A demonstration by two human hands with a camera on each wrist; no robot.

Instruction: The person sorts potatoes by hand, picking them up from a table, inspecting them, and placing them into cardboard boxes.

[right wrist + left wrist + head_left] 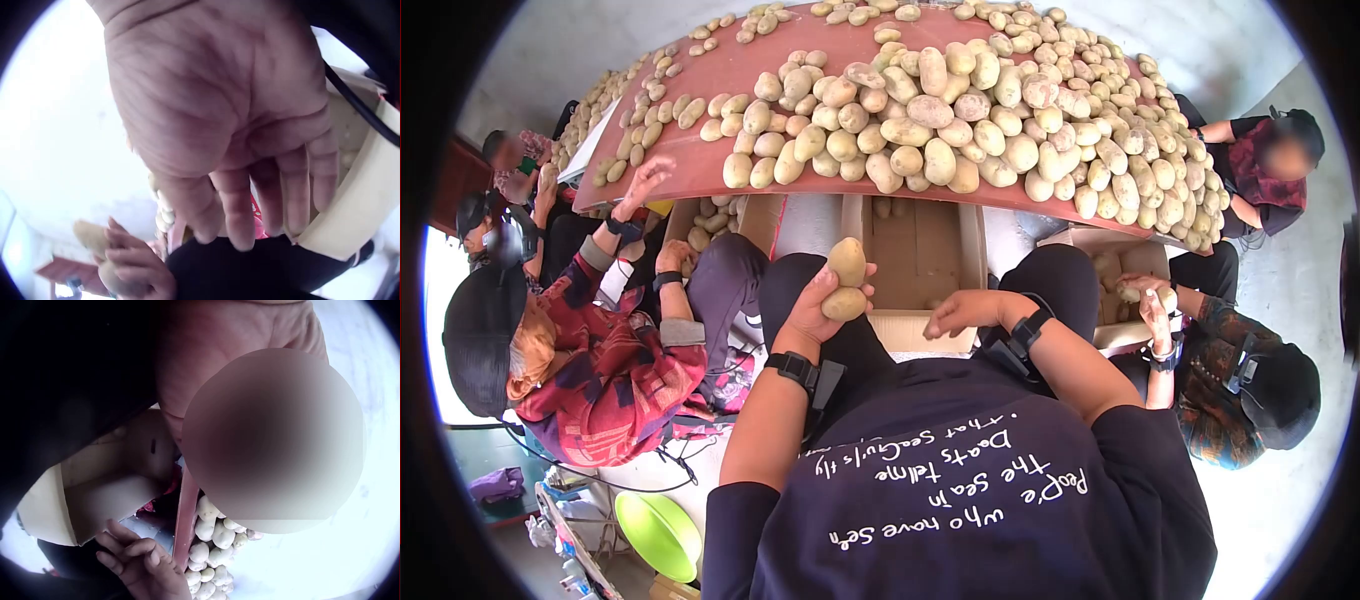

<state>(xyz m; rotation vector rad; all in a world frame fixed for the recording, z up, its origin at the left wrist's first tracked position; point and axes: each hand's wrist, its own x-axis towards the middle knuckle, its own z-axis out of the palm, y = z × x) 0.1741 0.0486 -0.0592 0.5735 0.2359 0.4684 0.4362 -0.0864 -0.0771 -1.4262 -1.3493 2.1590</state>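
Observation:
My left hand point(808, 312) grips two potatoes, one above the other: the upper potato point(847, 261) stands up from the fingers and the lower potato point(844, 304) sits against the palm. In the right wrist view the same pair shows, with the upper potato point(92, 236) jutting past the fingertips. My right hand point(972, 313) hovers over the near edge of a cardboard box point(915, 330), holding nothing, its fingers loosely bent. Between my knees, that box has a few potatoes point(890, 207) at its far end. A large blurred patch hides most of the left wrist view.
A red table point(700, 165) ahead bears a big heap of potatoes point(1000, 130). More boxes stand left and right, including a box point(1090, 240) by the right neighbour. People sit close on both sides, such as a person in red point(620, 370). A green basin point(658, 537) lies behind left.

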